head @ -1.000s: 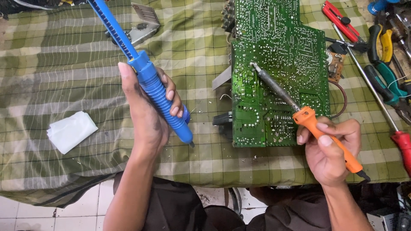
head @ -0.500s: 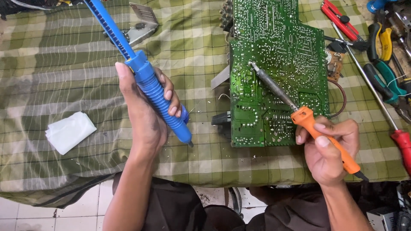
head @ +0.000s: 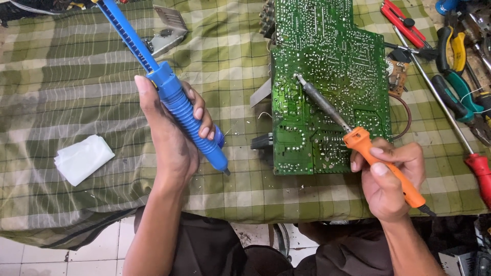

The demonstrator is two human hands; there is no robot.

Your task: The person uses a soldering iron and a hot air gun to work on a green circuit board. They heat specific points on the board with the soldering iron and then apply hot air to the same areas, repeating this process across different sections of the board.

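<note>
— Head view first: what are the two hands doing?

— Left hand (head: 174,138) is closed around a long blue plastic desoldering pump (head: 171,99) with a ribbed grip, held at a slant above the cloth, its nozzle pointing down toward the person and its plunger end running off the top edge. Right hand (head: 391,176) is closed on the orange handle of a soldering iron (head: 358,138), whose grey metal shaft reaches up and left so that the tip rests on the board.

— Which board?

— Large green printed circuit board (head: 327,76), solder side up, dotted with silvery joints. It lies on the right half of the table, between the two hands, and a dark part sticks out from under its lower left edge.

— Any packages or labels?

— None that I can make out. Nearest to that is a folded white paper tissue (head: 82,158), lying flat well to the left of the pump hand.

— And the surface?

— Green and cream checked cloth (head: 76,82) covers the table (head: 66,232) and hangs wrinkled over its near edge. Small bits of debris speckle it by the board. At the right edge lie loose tools: red-handled cutters (head: 401,20), pliers with green and yellow grips (head: 458,71), and a long screwdriver with a red handle (head: 478,171). A grey metal bracket (head: 169,28) sits near the top left.

— The room?

— Pale floor tiles (head: 51,255) show below the table, beside the person's dark trousers.
</note>
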